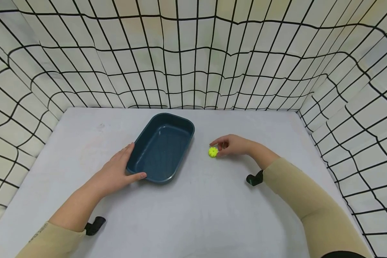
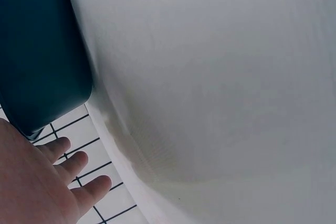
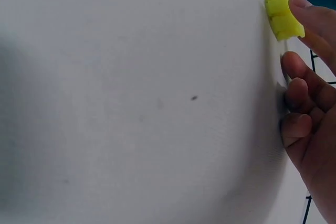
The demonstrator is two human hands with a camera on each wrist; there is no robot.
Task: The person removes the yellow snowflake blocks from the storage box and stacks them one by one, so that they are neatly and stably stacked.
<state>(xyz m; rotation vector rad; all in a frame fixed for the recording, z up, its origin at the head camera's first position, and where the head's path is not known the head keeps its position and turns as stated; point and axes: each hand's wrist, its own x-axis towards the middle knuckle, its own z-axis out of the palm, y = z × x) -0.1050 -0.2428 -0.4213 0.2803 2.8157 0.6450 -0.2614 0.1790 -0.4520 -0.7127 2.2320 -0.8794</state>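
A deep blue rectangular dish (image 1: 161,150) stands on the white table, left of centre. My left hand (image 1: 116,175) rests against its near left corner, fingers straight along the left side and thumb along the front rim. In the left wrist view three fingers (image 2: 97,187) extend below the dish's corner (image 2: 47,56). Right of the dish, my right hand (image 1: 233,145) has thumb and forefinger around a small bright yellow flower-shaped piece (image 1: 213,152). The right wrist view shows the thumb (image 3: 307,9) overlapping the yellow piece (image 3: 279,17), low at the table surface, and the other fingers curled.
Black netting (image 1: 196,50) over pale sheeting rises behind the table and along both sides. The white tabletop (image 1: 193,222) stretches toward me. A black wrist device (image 1: 95,225) sits at the left cuff, another (image 1: 254,178) at the right cuff.
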